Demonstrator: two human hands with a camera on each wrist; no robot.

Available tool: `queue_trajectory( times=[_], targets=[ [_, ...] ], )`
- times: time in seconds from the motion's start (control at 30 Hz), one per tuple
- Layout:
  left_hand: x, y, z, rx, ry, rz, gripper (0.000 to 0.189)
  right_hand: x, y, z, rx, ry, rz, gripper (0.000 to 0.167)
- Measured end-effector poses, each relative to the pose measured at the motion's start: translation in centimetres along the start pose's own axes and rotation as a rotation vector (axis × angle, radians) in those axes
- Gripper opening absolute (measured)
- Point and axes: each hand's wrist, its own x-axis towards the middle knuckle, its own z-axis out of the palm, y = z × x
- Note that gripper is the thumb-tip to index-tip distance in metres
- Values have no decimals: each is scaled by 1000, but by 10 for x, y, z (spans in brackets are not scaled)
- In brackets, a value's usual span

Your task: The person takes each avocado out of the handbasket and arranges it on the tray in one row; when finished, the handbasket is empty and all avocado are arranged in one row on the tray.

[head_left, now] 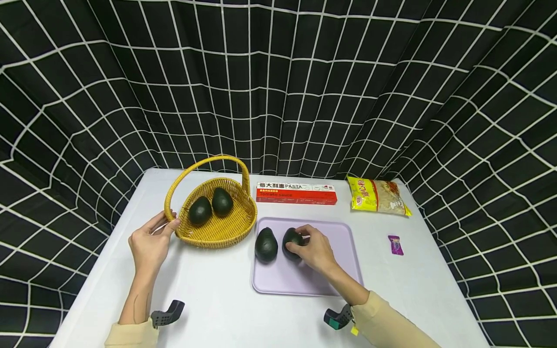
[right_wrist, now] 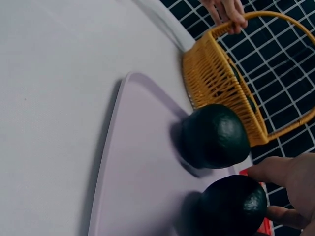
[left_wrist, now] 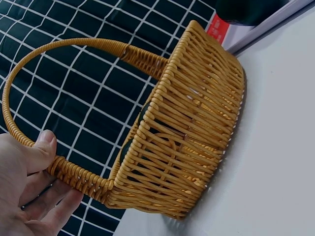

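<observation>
A yellow wicker basket (head_left: 232,227) stands at the left of the table with two dark green avocados (head_left: 200,211) inside. My left hand (head_left: 150,244) grips its arched handle (left_wrist: 81,177) low on the left side, thumb on one face and fingers on the other. To the right lies a pale purple tray (head_left: 300,285) bearing two more avocados. One avocado (head_left: 266,245) rests untouched near the tray's left edge. The other avocado (right_wrist: 231,206), beside it, is held between the thumb and fingers of my right hand (head_left: 317,249); part of that grip is hidden in the right wrist view.
Behind the tray lies a red and white pasta box (head_left: 296,193). A yellow food bag (head_left: 377,195) lies at the back right, with a small purple packet (head_left: 395,245) in front of it. Black curtains (head_left: 278,87) with white grid lines surround the white table (head_left: 209,295).
</observation>
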Motion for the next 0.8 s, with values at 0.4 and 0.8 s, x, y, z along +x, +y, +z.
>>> queue_trajectory(
  times=[0.4,0.8],
  targets=[
    [-1,1,-3,14,0,-4,44,9,-18,-12,-67,4,-77,56],
    [1,-1,0,-3,-11,-17,43,28,-94,-9,-24,-154,-288,69]
  ],
)
